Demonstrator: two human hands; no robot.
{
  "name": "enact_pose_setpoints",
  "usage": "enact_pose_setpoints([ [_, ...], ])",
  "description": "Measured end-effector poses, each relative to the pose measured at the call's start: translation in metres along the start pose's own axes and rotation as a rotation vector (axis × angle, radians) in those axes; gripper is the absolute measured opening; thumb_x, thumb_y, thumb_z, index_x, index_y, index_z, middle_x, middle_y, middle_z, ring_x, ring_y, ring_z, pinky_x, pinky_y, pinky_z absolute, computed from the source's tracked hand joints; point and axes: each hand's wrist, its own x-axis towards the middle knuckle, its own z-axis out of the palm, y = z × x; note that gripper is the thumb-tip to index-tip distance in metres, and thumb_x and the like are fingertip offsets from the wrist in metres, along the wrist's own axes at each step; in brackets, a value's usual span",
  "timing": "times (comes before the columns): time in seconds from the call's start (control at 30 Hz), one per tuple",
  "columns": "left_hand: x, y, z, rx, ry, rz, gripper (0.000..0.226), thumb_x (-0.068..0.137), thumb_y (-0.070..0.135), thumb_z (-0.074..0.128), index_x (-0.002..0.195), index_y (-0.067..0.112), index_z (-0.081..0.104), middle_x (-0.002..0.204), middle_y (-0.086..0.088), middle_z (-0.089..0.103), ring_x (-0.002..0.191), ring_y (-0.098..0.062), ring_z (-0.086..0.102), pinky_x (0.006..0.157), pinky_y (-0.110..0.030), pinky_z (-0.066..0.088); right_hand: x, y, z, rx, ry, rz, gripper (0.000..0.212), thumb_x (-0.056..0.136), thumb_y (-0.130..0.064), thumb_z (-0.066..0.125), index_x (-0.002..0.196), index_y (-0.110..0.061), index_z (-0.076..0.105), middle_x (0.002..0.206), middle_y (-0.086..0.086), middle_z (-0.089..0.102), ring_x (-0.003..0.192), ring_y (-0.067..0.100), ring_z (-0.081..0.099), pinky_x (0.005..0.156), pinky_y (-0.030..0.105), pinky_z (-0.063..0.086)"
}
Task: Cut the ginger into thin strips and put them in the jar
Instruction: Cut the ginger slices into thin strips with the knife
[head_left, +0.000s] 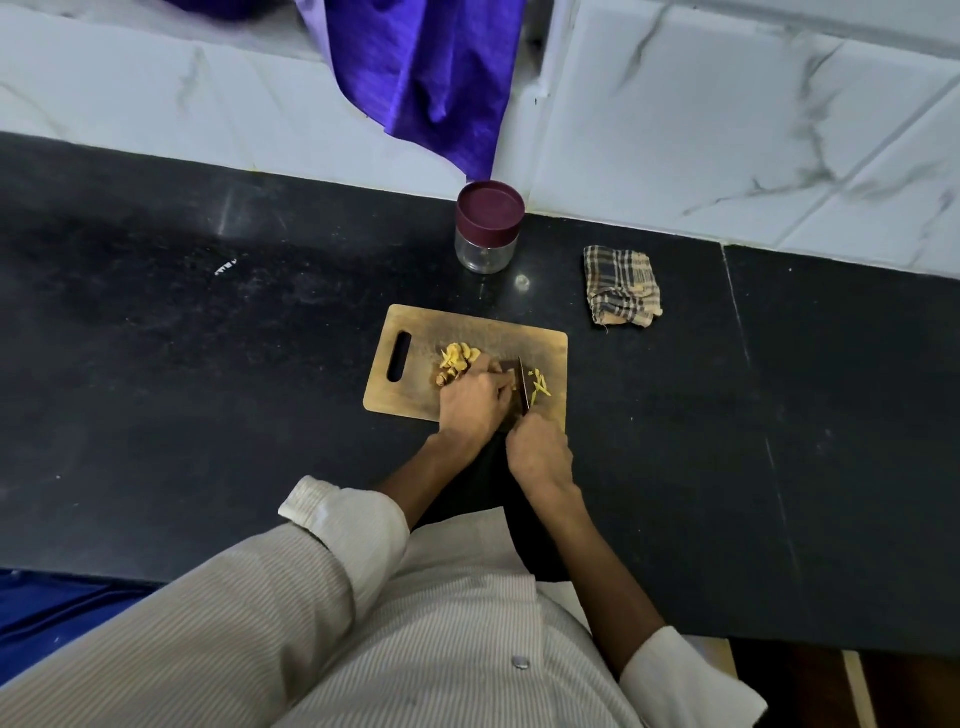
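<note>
Person: pale striped shirt (322, 623) with rolled cuffs fills the near foreground; both forearms reach forward over the near edge of the black stone bench (156, 364).
Right hand (540, 452): fingers curled round the handle of a dark-bladed kitchen knife (523, 387), at the near edge of the board; the handle itself is hidden inside the grip.
Knife: blade runs away from the person, standing on edge over the board's right half, just beside the left hand's fingers.
Left hand (472, 400): fingers bent, tips pressing down on a piece of ginger against the board, right next to the blade; the piece under the fingers is mostly hidden.
Board: rectangular wooden cutting board (415, 395) with a slot handle at its left end, lying flat near the middle of the bench.
Uncut ginger: small heap of yellow-brown ginger slices (457, 358) on the board, touching the far side of the left hand.
Cut ginger: thin yellow ginger strips (540, 387) lying on the board to the right of the blade.
Jar: clear round glass jar (487, 228) with a maroon lid on, upright at the far edge of the bench, well apart from the board.
Cloth: folded checked brown cloth (622, 287) on the bench, to the right of the jar.
Wall: white marbled tiles (727, 130) behind the bench, with a purple fabric (431, 78) hanging down above the jar.
</note>
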Motion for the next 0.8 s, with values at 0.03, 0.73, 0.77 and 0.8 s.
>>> enact_pose_setpoints([
  [0.03, 0.0, -0.001, 0.0, 0.008, 0.0, -0.007, 0.027, 0.098, 0.031, 0.05, 0.106, 0.016, 0.071, 0.117, -0.001, 0.055, 0.086, -0.022, 0.064, 0.071, -0.037, 0.053, 0.0, 0.0, 0.001, 0.009, 0.0, 0.007, 0.031, 0.102, -0.015, 0.04, 0.128, -0.002, 0.05, 0.121, 0.017, 0.061, 0.11, 0.035, 0.06, 0.087, 0.044, 0.047],
  [0.73, -0.002, -0.001, 0.002, -0.032, 0.057, -0.013, 0.026, 0.097, 0.027, 0.053, 0.112, 0.017, 0.071, 0.119, 0.002, 0.057, 0.09, -0.018, 0.063, 0.072, -0.032, 0.051, -0.003, 0.012, -0.009, 0.102, -0.062, -0.025, 0.03, 0.105, -0.034, 0.041, 0.114, -0.01, 0.056, 0.108, 0.012, 0.062, 0.1, 0.029, 0.063, 0.086, 0.048, 0.054],
  [0.77, -0.003, -0.002, 0.002, -0.031, 0.056, -0.014, 0.026, 0.096, 0.027, 0.053, 0.113, 0.017, 0.07, 0.119, 0.002, 0.057, 0.09, -0.018, 0.063, 0.072, -0.031, 0.05, -0.003, 0.011, -0.008, 0.1, -0.064, -0.029, 0.03, 0.105, -0.034, 0.041, 0.114, -0.01, 0.056, 0.108, 0.012, 0.062, 0.099, 0.029, 0.063, 0.086, 0.049, 0.055],
  [0.8, -0.003, -0.002, 0.002, -0.029, 0.054, -0.015, 0.025, 0.096, 0.027, 0.054, 0.113, 0.017, 0.07, 0.12, 0.002, 0.057, 0.09, -0.017, 0.063, 0.072, -0.03, 0.049, -0.003, 0.011, -0.008, 0.096, -0.065, -0.028, 0.03, 0.105, -0.034, 0.041, 0.114, -0.01, 0.056, 0.108, 0.012, 0.062, 0.099, 0.029, 0.063, 0.086, 0.049, 0.055],
])
